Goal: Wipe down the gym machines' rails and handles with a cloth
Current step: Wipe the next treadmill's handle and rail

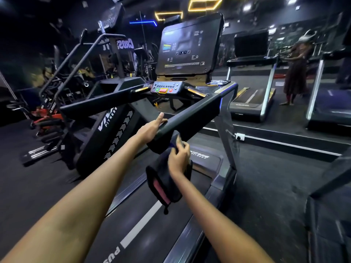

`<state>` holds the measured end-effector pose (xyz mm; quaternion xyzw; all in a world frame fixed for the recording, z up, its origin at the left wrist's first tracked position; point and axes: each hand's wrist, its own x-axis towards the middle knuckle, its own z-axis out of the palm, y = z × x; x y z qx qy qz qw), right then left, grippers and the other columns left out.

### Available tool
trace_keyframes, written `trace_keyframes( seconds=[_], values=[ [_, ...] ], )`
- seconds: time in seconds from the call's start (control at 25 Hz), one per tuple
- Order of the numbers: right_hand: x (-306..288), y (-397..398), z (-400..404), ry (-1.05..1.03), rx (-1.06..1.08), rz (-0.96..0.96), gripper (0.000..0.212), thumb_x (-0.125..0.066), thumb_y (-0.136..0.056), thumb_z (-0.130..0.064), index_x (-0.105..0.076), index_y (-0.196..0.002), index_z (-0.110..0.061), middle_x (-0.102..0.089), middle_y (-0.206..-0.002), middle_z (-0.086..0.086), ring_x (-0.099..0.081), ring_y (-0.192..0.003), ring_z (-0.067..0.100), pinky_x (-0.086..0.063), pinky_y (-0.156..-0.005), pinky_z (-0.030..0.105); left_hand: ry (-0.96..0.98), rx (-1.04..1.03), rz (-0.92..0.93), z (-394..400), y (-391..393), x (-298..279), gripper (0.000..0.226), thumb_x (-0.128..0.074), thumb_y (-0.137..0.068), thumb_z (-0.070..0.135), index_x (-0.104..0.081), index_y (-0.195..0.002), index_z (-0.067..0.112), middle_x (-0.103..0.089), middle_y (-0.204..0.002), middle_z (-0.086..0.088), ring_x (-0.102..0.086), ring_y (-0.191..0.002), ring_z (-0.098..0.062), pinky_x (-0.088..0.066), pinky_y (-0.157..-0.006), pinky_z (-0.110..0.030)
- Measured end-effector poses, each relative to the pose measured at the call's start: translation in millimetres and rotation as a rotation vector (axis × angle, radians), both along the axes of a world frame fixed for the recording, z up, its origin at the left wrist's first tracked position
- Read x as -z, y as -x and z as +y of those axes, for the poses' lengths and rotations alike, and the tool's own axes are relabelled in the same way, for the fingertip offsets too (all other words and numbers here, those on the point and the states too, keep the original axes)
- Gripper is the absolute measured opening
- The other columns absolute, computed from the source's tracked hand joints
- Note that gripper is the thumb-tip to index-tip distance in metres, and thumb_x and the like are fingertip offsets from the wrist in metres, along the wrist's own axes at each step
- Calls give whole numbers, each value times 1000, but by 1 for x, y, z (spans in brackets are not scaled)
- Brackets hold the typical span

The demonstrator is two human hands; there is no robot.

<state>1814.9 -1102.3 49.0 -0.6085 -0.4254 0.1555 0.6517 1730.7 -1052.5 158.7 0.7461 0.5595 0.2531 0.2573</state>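
I stand on a black treadmill whose right handrail runs from the console down toward me. My left hand rests on the near end of that rail, fingers straight along its inner side. My right hand grips a dark cloth with a pink stripe and holds it against the underside of the rail's end. Most of the cloth hangs below the hand over the belt. The left handrail is untouched.
The console screen and button panel sit ahead. A stair machine stands to the left. Two more treadmills line the right, with a person standing between them. The belt lies under me.
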Motion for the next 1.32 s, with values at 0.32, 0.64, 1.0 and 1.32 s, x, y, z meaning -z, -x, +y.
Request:
trace_keyframes(
  seconds=[0.32, 0.64, 1.0, 1.32],
  values=[
    [12, 17, -10, -264, 36, -285, 55, -42, -74, -13, -60, -125, -14, -59, -109, 13, -56, -94, 31, -43, -86, 36, 40, 79, -162, 20, 6, 11, 86, -12, -70, 83, -57, -121, 30, -51, -138, 4, -43, -128, -10, -19, -117, -33],
    [0, -9, 25, -223, 62, -188, 53, -49, -78, -12, -55, -130, -14, -58, -111, 12, -53, -101, 26, -42, -90, 37, -171, 105, 146, 20, 5, 12, 62, -17, -93, 59, -49, -133, 25, -44, -143, 1, -40, -131, -17, -25, -113, -37],
    [-9, -49, 71, -85, 153, -108, 49, -53, -83, -10, -55, -131, -15, -57, -112, 16, -55, -99, 36, -47, -83, 44, -559, -303, 457, -5, -17, 19, 47, -37, -95, 50, -69, -103, 17, -68, -101, -15, -61, -97, -38, -46, -76, -38],
    [-9, -96, 110, -226, 167, -405, 47, -48, -78, -10, -62, -123, -15, -60, -104, 16, -58, -85, 37, -51, -70, 42, -542, -305, 497, -15, -26, 16, 45, -38, -95, 48, -64, -112, 16, -65, -110, -15, -59, -100, -39, -44, -76, -38]
  ],
)
